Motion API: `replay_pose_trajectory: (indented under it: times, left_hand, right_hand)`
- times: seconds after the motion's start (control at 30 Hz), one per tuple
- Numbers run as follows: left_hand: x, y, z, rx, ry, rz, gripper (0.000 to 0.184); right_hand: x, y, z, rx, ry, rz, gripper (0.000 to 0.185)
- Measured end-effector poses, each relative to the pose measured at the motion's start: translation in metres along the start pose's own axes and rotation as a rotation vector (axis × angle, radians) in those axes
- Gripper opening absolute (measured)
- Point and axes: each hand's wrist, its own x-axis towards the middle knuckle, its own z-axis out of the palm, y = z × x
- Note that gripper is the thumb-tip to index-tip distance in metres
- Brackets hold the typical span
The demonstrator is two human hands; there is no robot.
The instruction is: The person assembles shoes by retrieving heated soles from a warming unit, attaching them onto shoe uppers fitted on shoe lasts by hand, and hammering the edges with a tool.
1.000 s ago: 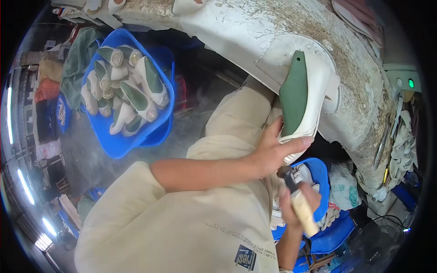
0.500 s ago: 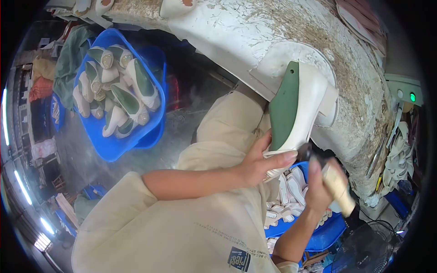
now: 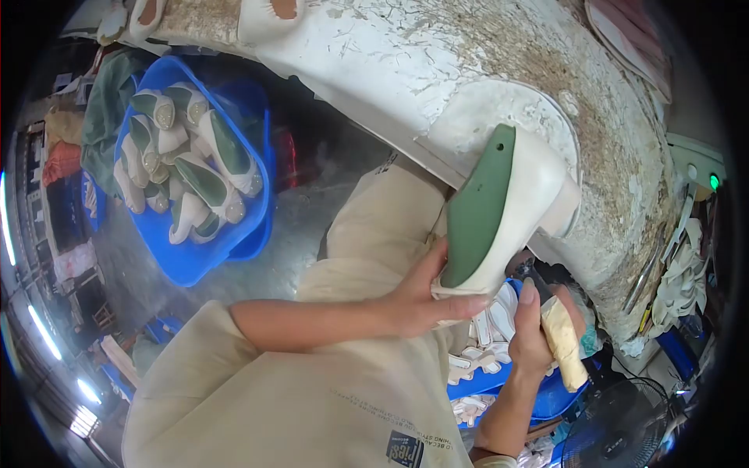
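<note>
A white heeled shoe (image 3: 524,203) with a green insole (image 3: 477,214) leans at a slant, its heel end against the round white pad on the bench edge. My left hand (image 3: 437,292) is closed around its toe end, thumb across the white upper. To the right of the toe, my right hand (image 3: 542,331) grips a tool with a pale tape-wrapped handle (image 3: 563,347). Its dark front part (image 3: 530,269) points up beside the shoe; whether it touches the shoe I cannot tell.
A blue basket (image 3: 175,265) of white-and-green shoes stands at left. Below my hands, another blue container (image 3: 488,382) holds white shoe parts. The scuffed bench (image 3: 367,58) curves across the top. A black fan (image 3: 616,437) sits at lower right.
The toe end of the shoe has swung slightly left and down with my left hand. My right hand and the tool have moved slightly left, and the tool's handle is now more upright.
</note>
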Motion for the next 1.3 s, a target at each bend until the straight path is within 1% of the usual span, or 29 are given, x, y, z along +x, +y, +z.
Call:
replay_pose_trajectory:
  times: [0.1, 0.17, 0.23, 0.3, 0.37, 0.4, 0.43, 0.47, 0.5, 0.57, 0.6, 0.67, 0.73, 0.77, 0.8, 0.83, 0.9, 1.0, 1.1, 1.2, 1.3]
  left_hand:
    - [0.002, -0.005, -0.004, 0.016, -0.032, 0.0, 0.087]
    - [0.004, -0.005, -0.009, -0.018, -0.053, -0.014, 0.087]
    - [0.006, -0.003, -0.012, 0.005, -0.056, 0.005, 0.088]
    - [0.006, 0.002, -0.01, 0.079, -0.05, 0.053, 0.089]
    - [0.002, 0.003, -0.007, 0.051, -0.017, 0.032, 0.089]
    - [0.003, 0.004, -0.007, 0.031, -0.004, 0.022, 0.09]
    - [0.005, 0.004, -0.006, 0.037, -0.004, 0.056, 0.085]
    - [0.005, 0.001, -0.005, 0.039, 0.004, 0.084, 0.081]
    - [0.003, -0.001, -0.004, 0.037, 0.013, 0.101, 0.077]
    - [0.002, -0.003, -0.003, 0.037, 0.01, 0.096, 0.08]
    - [0.003, -0.003, -0.004, 0.035, 0.011, 0.092, 0.081]
    - [0.001, -0.002, -0.014, 0.383, 0.064, 0.23, 0.088]
    - [0.004, -0.006, -0.033, 0.75, 0.132, 0.378, 0.093]
    - [0.006, -0.014, -0.049, 0.94, 0.177, 0.456, 0.094]
    - [0.008, -0.018, -0.06, 1.129, 0.224, 0.532, 0.095]
    - [0.012, -0.016, -0.062, 1.229, 0.211, 0.539, 0.098]
    - [0.023, -0.002, -0.055, 1.425, 0.172, 0.558, 0.104]
    - [0.036, 0.022, -0.022, 1.372, 0.063, 0.557, 0.101]
    - [0.049, 0.023, -0.003, 1.445, 0.033, 0.507, 0.098]
    - [0.063, 0.016, -0.008, 1.498, 0.011, 0.44, 0.095]
    - [0.076, 0.025, -0.017, 1.436, -0.105, 0.322, 0.091]
  right_hand:
    - [0.008, 0.002, 0.012, 0.1, 0.101, 0.074, 0.033]
    - [0.026, -0.007, 0.016, 0.176, 0.112, 0.043, 0.031]
    - [0.031, -0.015, 0.001, 0.181, -0.053, 0.149, 0.026]
    - [0.035, -0.011, -0.011, 0.299, -0.088, 0.377, 0.025]
    - [0.039, 0.002, -0.031, 0.37, -0.146, 0.414, 0.024]
    - [0.042, 0.017, -0.046, 0.372, -0.186, 0.344, 0.023]
    - [0.05, 0.028, -0.058, 0.369, -0.235, 0.274, 0.022]
    - [0.061, 0.032, -0.069, 0.21, -0.203, 0.244, 0.017]
    - [0.07, 0.035, -0.065, 0.181, -0.044, 0.232, 0.014]
    - [0.085, 0.051, -0.076, -0.257, 0.105, -0.201, 0.022]
    - [0.08, 0.053, -0.077, -0.359, 0.189, -0.246, 0.029]
    - [0.053, 0.027, -0.064, -0.56, 0.34, -0.324, 0.044]
    - [0.005, 0.016, -0.023, 0.502, 0.134, 0.283, 0.067]
    - [-0.013, 0.023, -0.012, 0.765, -0.16, 0.354, 0.087]
    - [-0.028, 0.025, 0.016, 1.184, -0.148, 0.453, 0.097]
    - [-0.026, 0.017, 0.033, 1.205, -0.054, 0.39, 0.085]
    - [-0.021, 0.018, 0.047, 1.119, 0.026, 0.573, 0.073]
    - [-0.012, 0.032, 0.053, 1.229, 0.043, 0.671, 0.065]
    - [-0.009, 0.027, 0.055, 1.103, 0.065, 0.682, 0.063]
    - [0.0, 0.013, 0.057, 0.948, 0.137, 0.752, 0.061]
    - [0.01, 0.006, 0.067, 0.838, 0.212, 0.801, 0.063]
